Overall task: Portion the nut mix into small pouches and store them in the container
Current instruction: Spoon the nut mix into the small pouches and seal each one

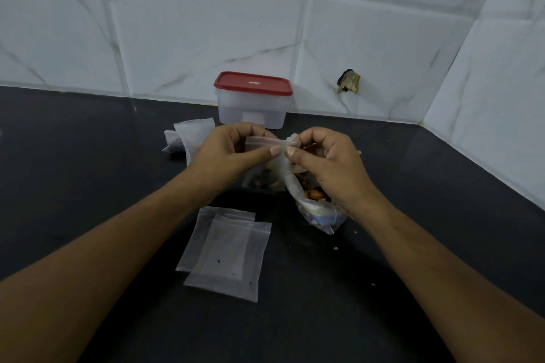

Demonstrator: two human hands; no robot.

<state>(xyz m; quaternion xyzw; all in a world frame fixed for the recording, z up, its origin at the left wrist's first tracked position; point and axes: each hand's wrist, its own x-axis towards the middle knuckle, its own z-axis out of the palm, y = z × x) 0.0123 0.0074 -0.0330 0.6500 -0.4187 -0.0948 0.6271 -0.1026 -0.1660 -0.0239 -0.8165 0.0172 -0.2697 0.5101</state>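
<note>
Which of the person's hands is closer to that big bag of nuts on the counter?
Right. The right hand is directly over the nut bag, pinching the small pouch; the left hand pinches the pouch's other side, farther left of the bag.

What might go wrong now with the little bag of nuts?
The left hand and right hand pinch the pouch at its zip strip; a half-pressed seal might let nuts spill. The big nut bag lies open beside the right wrist, so a bump could scatter nuts. The container is lidded, so storing needs a free hand.
</note>
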